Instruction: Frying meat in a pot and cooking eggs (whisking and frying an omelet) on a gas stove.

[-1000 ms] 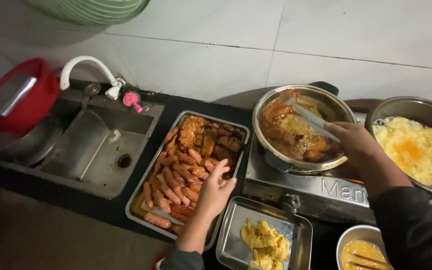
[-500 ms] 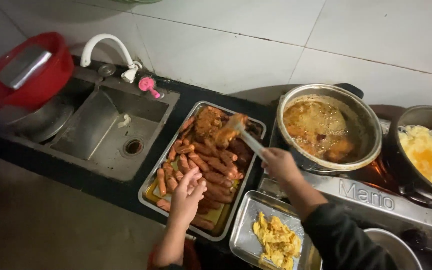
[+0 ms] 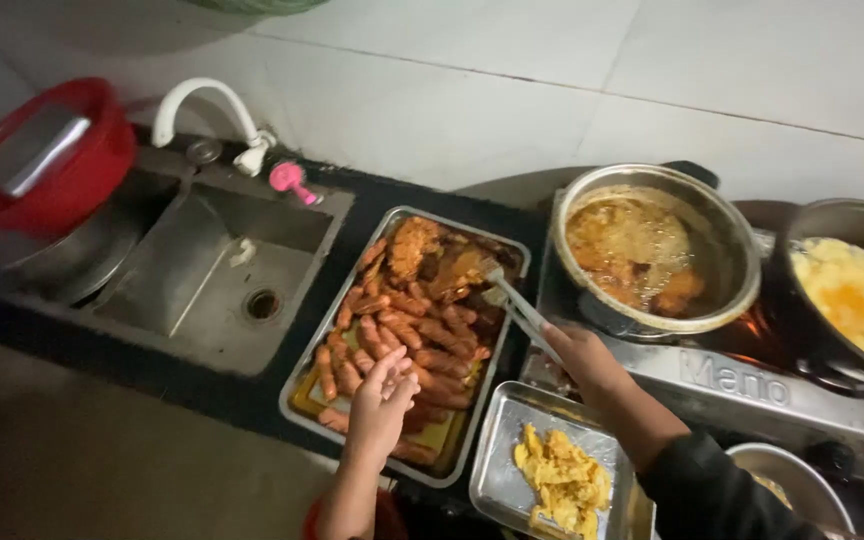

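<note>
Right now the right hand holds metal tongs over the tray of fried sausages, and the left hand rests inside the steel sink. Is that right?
Not quite. In the head view the left hand is over the near end of the sausage tray, not in the sink. The right hand does hold the tongs over that tray.

A dark counter (image 3: 372, 205) carries a sunken steel sink (image 3: 222, 270), a long sausage tray (image 3: 347, 290), a smaller egg tray (image 3: 497, 455) and a stove (image 3: 752, 385).
</note>
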